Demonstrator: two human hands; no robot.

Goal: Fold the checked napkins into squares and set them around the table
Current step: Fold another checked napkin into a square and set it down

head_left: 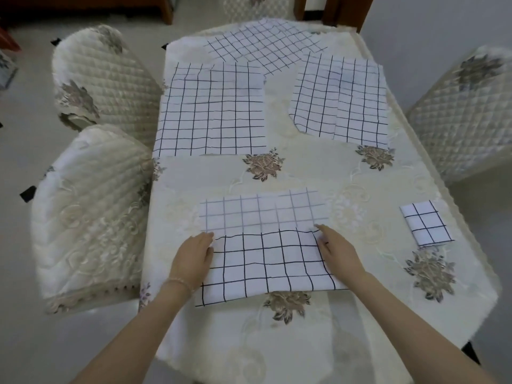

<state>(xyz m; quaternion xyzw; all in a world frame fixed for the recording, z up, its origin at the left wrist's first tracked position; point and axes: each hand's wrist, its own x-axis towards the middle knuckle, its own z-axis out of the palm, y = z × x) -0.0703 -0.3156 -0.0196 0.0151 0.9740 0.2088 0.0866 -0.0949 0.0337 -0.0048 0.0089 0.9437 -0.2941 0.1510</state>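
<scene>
A white napkin with black checks (266,261) lies in front of me, its near half folded up over the paler far half. My left hand (194,259) pinches the folded flap's left corner and my right hand (336,249) pinches its right corner. One napkin folded into a small square (426,224) rests near the table's right edge. Three unfolded napkins lie farther away: one at the left (210,112), one at the right (340,98), one at the far end (266,45).
The table wears a cream cloth with embroidered flowers (360,178). Quilted chair covers stand at the left (91,217), far left (108,79) and right (465,115). A grey floor surrounds the table.
</scene>
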